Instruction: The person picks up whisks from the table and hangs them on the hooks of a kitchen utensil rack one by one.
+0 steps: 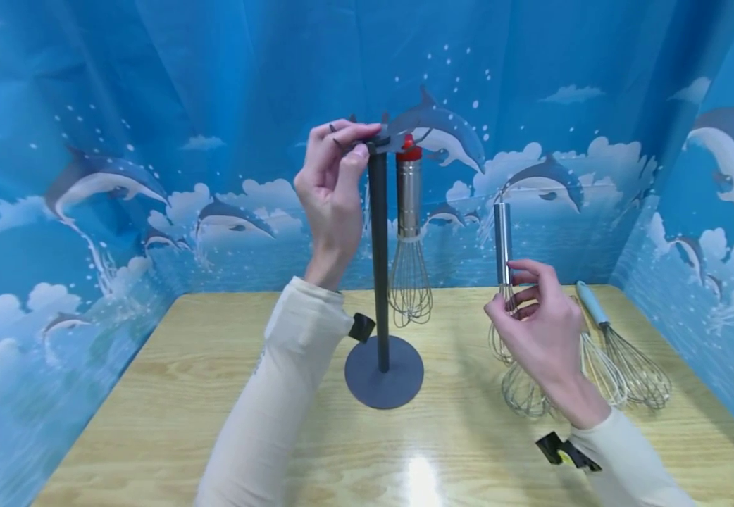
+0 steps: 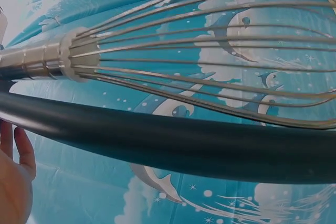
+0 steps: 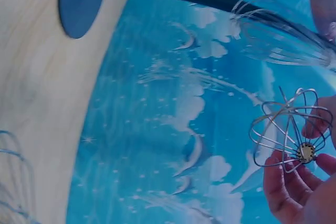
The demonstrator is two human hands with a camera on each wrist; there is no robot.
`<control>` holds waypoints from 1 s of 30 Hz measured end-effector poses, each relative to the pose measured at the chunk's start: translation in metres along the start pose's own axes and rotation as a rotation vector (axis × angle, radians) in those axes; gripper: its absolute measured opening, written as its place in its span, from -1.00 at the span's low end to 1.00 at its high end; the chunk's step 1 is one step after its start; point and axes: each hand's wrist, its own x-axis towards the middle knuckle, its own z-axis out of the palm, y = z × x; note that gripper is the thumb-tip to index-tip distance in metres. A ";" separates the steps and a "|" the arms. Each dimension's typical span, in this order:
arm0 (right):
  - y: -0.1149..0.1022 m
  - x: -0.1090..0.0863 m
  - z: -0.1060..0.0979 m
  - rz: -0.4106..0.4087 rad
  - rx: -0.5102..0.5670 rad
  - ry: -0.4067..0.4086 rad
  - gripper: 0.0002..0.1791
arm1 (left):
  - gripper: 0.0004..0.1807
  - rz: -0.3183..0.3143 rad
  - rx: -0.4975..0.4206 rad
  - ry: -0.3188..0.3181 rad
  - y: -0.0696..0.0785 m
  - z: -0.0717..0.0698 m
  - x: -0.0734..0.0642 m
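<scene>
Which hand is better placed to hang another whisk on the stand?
Probably the right hand: it holds a steel-handled whisk, handle up, while the left hand grips the black stand near its top.

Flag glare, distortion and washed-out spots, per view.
Head: white glare on the pale yellowish wood-grain table, bottom centre; left wrist: the dark cylindrical stand pole, straight in the head view, looks bowed, upper-left corner washed out; right wrist: pole curves too.
</scene>
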 end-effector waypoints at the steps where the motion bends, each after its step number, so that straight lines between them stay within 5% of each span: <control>1: -0.003 0.001 -0.001 -0.010 0.023 0.006 -0.48 | -0.65 0.010 0.000 -0.004 0.000 0.000 0.000; 17: -0.037 0.015 -0.012 -0.244 0.239 0.087 -0.48 | -0.70 0.100 0.039 -0.028 0.001 0.004 -0.003; 30: -0.054 0.025 -0.008 -0.287 0.295 0.135 -0.54 | -0.70 0.149 0.099 -0.007 0.001 0.010 -0.005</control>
